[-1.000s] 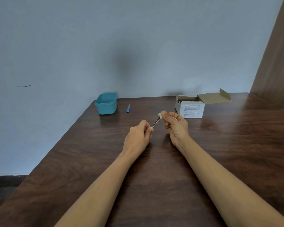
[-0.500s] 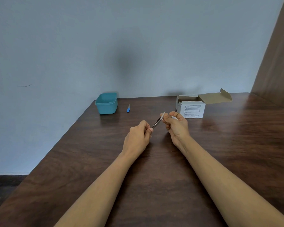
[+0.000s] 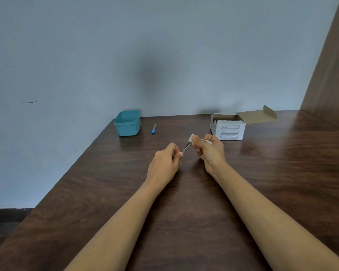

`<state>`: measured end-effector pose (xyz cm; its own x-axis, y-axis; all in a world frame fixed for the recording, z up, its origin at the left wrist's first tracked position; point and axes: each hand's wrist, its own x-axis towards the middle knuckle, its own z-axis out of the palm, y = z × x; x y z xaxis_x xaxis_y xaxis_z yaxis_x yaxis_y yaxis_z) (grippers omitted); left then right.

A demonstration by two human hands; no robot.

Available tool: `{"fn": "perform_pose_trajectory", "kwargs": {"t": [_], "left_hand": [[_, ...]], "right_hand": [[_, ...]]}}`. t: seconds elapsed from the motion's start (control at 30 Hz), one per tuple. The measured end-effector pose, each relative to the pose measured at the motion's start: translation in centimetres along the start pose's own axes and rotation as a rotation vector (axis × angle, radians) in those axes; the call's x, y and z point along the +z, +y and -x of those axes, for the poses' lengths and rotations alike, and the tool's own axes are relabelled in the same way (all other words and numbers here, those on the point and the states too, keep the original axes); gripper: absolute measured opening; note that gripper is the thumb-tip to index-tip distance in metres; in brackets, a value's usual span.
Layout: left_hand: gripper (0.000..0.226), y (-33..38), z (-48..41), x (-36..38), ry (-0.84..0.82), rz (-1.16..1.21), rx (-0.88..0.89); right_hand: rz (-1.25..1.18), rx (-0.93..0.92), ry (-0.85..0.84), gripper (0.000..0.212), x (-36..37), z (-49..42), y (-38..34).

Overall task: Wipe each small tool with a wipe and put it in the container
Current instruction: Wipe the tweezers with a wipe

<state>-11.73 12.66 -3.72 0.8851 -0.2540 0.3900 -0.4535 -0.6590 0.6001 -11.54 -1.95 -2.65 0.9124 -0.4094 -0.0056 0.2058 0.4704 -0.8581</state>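
Two hands meet above the wooden table [image 3: 282, 173] in the head view. The left hand [image 3: 163, 163] pinches the near end of a thin metal tool [image 3: 186, 148] in curled fingers, and the right hand [image 3: 210, 150] pinches a white wipe [image 3: 191, 138] round its far tip. Well beyond the left fingers stands the teal container [image 3: 128, 123], with a blue-handled tool [image 3: 153, 129] lying near it. Just past the right fingers sits an open cardboard box [image 3: 228, 130].

Plain indoor room: grey-blue wall [image 3: 164, 45], dark wooden table [image 3: 282, 173].
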Motion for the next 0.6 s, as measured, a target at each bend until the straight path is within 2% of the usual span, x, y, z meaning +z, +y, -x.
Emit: {"fn": "perform_pose_trajectory", "kwargs": {"t": [0.27, 0.6], "left_hand": [[0.012, 0.03, -0.04, -0.03, 0.003, -0.005, -0.005], [0.012, 0.16, -0.04, -0.13, -0.013, 0.000, -0.003]], "right_hand": [[-0.024, 0.028, -0.005, 0.035, -0.03, -0.04, 0.14], [0.168, -0.038, 0.004, 0.035, 0.30, 0.11, 0.49]]}}
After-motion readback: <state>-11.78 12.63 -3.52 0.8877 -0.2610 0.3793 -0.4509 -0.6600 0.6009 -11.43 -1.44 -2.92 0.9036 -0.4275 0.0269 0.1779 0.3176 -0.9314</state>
